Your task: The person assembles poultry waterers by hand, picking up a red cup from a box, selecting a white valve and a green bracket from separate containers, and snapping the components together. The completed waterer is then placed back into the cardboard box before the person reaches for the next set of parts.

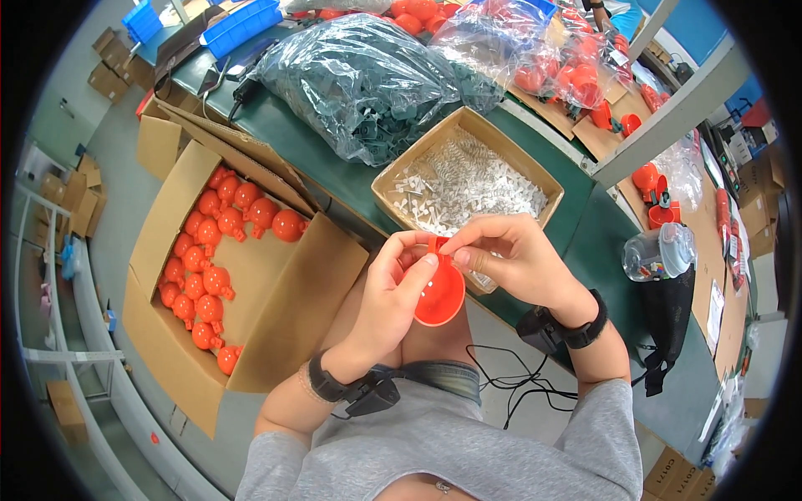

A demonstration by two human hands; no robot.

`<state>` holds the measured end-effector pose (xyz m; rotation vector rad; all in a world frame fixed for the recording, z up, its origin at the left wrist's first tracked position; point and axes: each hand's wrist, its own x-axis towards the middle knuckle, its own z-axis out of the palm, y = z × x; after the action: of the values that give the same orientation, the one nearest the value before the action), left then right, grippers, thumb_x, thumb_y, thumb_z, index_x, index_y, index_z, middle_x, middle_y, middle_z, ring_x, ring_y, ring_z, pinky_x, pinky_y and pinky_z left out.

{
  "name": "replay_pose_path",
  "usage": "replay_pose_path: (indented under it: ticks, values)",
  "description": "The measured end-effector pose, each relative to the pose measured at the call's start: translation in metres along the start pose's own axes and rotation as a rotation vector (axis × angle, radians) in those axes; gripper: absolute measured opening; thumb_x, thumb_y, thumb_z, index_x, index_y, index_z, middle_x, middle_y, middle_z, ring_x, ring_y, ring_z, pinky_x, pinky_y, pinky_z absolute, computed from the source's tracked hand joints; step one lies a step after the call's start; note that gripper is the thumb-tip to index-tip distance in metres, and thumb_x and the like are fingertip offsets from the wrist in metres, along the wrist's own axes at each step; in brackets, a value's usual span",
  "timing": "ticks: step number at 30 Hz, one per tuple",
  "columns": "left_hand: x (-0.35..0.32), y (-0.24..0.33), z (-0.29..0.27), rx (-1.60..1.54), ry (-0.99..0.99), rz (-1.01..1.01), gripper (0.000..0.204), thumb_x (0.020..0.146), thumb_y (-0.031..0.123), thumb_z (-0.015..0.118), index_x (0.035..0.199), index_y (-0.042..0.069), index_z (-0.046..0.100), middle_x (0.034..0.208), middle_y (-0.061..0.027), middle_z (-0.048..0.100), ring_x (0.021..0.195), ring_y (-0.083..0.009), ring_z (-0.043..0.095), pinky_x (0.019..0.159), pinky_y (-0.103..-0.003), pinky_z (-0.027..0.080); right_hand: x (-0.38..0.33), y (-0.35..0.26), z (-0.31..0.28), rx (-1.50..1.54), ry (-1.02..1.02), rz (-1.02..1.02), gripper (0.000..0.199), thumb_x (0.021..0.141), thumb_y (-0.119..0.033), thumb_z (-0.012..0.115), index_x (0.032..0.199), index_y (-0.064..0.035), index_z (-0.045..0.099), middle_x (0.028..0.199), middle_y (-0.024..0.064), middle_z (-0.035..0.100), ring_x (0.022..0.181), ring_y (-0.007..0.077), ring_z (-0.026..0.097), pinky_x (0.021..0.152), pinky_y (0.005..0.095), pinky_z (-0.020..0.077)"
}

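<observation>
Person seated at a green bench (351,179), both hands up over the lap, working one orange cup (440,294). Left hand (393,296) cradles the cup from the side, thumb pressed along its rim, fingers curled round the back, so clamped on it, likely to keep the open bowl facing up and steady. Right hand (514,259) comes over the top, thumb and forefinger pinched together at the cup's neck, on its collar or some small part there; too small to tell which. The cup sits between the hands, above the knees, just in front of the bench edge. Directly behind the hands, within easy reach, is an open carton of small white parts (464,179), set at the near edge probably for quick picking. Behind that a big clear bag of dark green parts (359,75), and further back bags of more orange pieces (551,58). On the floor at the person's left, a large cardboard box (276,309) with flaps open holds a heap of round orange assemblies (209,259), placed low and close so things can be dropped in by the left hand, I'd judge. Black bands on both wrists with cables trailing down. A plastic jar (660,250) stands on the bench to the right, well apart from the hands.
</observation>
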<state>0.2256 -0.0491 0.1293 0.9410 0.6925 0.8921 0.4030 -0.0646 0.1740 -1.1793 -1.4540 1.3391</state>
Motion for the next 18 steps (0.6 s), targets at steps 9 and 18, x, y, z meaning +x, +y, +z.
replay_pose_path:
  ticks: [9,18]
  values:
    - [-0.0007,0.0013,0.0018,-0.013,0.007,-0.007,0.025,0.091,0.01,0.052,0.114,0.002,0.049,0.099,-0.0056,0.058,0.089,-0.0083,0.055,0.079,-0.022,0.046,0.0018,0.0051,-0.0005,-0.075,0.052,-0.077,0.011,0.085,-0.002,0.062,0.093,-0.0014,0.068,0.093,0.0053,0.059,0.083,0.011,0.058,0.072,0.0236,0.0482]
    - [-0.0027,0.0019,0.0025,-0.027,-0.01,0.006,0.024,0.091,0.008,0.052,0.113,0.003,0.048,0.098,-0.0064,0.059,0.088,-0.0081,0.055,0.076,-0.021,0.046,0.0016,0.0069,0.0014,-0.142,0.075,-0.123,0.011,0.084,0.0,0.061,0.092,-0.0024,0.068,0.094,0.0058,0.06,0.084,0.0115,0.06,0.073,0.0246,0.0494]
